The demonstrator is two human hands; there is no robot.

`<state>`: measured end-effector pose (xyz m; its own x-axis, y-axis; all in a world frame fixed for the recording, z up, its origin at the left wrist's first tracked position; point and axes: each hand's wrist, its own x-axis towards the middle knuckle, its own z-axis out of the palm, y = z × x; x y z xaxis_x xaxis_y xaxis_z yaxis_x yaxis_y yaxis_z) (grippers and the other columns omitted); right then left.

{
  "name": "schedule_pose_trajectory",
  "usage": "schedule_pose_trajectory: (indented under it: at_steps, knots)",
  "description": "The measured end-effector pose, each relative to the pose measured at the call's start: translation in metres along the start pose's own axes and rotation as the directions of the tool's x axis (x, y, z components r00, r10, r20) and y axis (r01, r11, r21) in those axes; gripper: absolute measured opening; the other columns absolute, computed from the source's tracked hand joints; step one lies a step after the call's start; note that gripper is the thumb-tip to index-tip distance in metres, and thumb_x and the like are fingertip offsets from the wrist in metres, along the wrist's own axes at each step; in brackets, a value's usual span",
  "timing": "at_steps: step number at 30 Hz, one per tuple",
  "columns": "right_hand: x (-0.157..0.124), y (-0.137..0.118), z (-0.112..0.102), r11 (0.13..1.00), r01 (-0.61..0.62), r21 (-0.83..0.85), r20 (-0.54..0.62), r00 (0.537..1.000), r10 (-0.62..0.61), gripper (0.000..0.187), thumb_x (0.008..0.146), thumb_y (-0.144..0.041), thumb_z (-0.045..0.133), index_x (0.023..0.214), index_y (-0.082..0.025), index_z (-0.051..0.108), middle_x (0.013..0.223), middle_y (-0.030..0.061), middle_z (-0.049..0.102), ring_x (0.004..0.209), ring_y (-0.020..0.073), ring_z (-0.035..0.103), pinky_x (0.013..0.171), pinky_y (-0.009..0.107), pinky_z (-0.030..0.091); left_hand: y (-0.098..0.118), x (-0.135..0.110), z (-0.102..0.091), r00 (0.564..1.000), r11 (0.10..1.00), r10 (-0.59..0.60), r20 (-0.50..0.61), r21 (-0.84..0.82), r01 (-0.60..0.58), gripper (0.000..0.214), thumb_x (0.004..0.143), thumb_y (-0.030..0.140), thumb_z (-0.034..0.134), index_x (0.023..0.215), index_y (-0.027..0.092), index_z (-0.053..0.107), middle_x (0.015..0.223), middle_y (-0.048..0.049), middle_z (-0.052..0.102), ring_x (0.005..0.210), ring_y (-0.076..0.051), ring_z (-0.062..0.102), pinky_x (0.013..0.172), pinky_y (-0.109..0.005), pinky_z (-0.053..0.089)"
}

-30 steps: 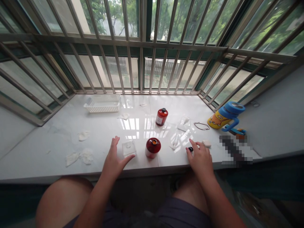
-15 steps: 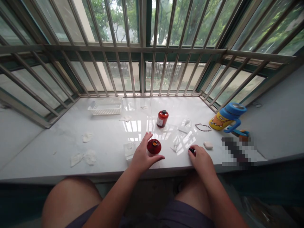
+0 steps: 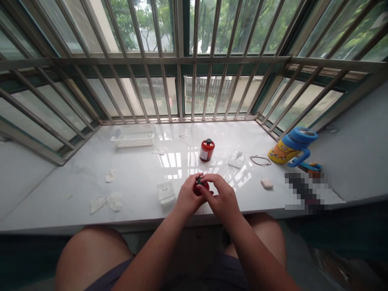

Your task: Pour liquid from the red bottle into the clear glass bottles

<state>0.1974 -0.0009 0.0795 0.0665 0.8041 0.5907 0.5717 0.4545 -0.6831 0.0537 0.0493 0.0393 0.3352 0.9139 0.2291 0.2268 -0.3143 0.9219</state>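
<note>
Close to the sill's front edge, my left hand is wrapped round a red bottle, which my fingers largely cover. My right hand pinches a black cap at the bottle's mouth; whether the threads are engaged I cannot tell. Just beyond stands a second red bottle, upright, with a pale label and its own black cap. Left of my hands sits a small clear box.
A white basket stands at the back left, and crumpled tissues lie nearer. On the right are clear plastic packaging, a cord bracelet, a pinkish-white lump and a blue-and-yellow flask. Window bars enclose the back.
My right hand has come left from the sill with the black cap, onto the bottle's open mouth. My left hand has closed round the bottle.
</note>
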Motion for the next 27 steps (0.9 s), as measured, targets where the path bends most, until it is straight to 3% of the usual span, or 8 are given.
schedule_pose_trajectory:
  at_steps: [4, 9, 14, 19, 24, 27]
  knots:
    - [0.001, 0.008, 0.010, 0.997, 0.033, -0.067, 0.039, 0.999, -0.031, 0.007, 0.102, -0.027, 0.066, 0.109, -0.027, 0.069, 0.108, 0.0066, 0.077, 0.105, 0.0261, 0.072, 0.094, 0.044, 0.060, 0.000, 0.002, 0.000, 0.999, 0.999, 0.042, -0.018, 0.033, -0.042, 0.050, 0.080, 0.017, 0.077, 0.129, 0.024, 0.066, 0.132, -0.0076, 0.072, 0.123, -0.026, 0.069, 0.112, -0.044, 0.055]
    - [-0.005, 0.010, 0.008, 0.995, 0.007, -0.097, 0.002, 1.000, -0.007, 0.007, 0.101, -0.028, 0.068, 0.108, -0.027, 0.069, 0.111, 0.0067, 0.077, 0.106, 0.0263, 0.073, 0.093, 0.043, 0.060, 0.000, 0.001, 0.001, 1.000, 1.000, 0.015, -0.014, 0.007, -0.014, 0.057, 0.079, 0.020, 0.081, 0.133, 0.024, 0.064, 0.134, -0.0082, 0.070, 0.122, -0.026, 0.070, 0.108, -0.042, 0.058]
    - [-0.011, 0.010, 0.006, 0.993, -0.052, -0.105, -0.013, 0.999, 0.051, 0.009, 0.100, -0.031, 0.069, 0.109, -0.027, 0.068, 0.114, 0.0073, 0.077, 0.108, 0.0272, 0.072, 0.093, 0.044, 0.061, -0.001, -0.001, 0.001, 1.000, 1.000, 0.003, -0.019, -0.020, -0.003, 0.058, 0.080, 0.025, 0.084, 0.134, 0.025, 0.063, 0.134, -0.0078, 0.069, 0.117, -0.025, 0.071, 0.102, -0.040, 0.061]
    - [-0.020, 0.005, 0.003, 0.986, -0.150, -0.066, 0.019, 0.988, 0.152, 0.036, 0.100, -0.040, 0.070, 0.132, -0.027, 0.060, 0.132, 0.0103, 0.073, 0.119, 0.0284, 0.071, 0.101, 0.046, 0.060, 0.002, -0.001, -0.001, 1.000, 1.000, -0.010, -0.005, 0.010, 0.010, 0.062, 0.077, 0.030, 0.089, 0.133, 0.026, 0.063, 0.131, -0.0066, 0.070, 0.118, -0.026, 0.070, 0.105, -0.042, 0.059]
    - [-0.027, 0.002, -0.004, 0.955, -0.291, -0.053, -0.088, 0.954, 0.286, 0.032, 0.100, -0.046, 0.068, 0.121, -0.025, 0.058, 0.105, 0.0069, 0.074, 0.102, 0.0263, 0.074, 0.094, 0.044, 0.061, 0.004, -0.002, -0.002, 1.000, 1.000, -0.012, 0.009, -0.023, 0.013, 0.058, 0.082, 0.033, 0.086, 0.134, 0.025, 0.062, 0.126, -0.0071, 0.071, 0.115, -0.026, 0.071, 0.104, -0.042, 0.059]
    - [-0.027, 0.001, -0.004, 0.962, -0.271, -0.017, -0.078, 0.960, 0.269, 0.032, 0.101, -0.046, 0.066, 0.123, -0.025, 0.057, 0.120, 0.0109, 0.073, 0.113, 0.0279, 0.071, 0.102, 0.049, 0.059, 0.005, -0.001, -0.002, 1.000, 0.999, -0.021, 0.013, -0.025, 0.022, 0.060, 0.080, 0.033, 0.088, 0.134, 0.025, 0.063, 0.126, -0.0073, 0.071, 0.115, -0.026, 0.071, 0.103, -0.042, 0.059]
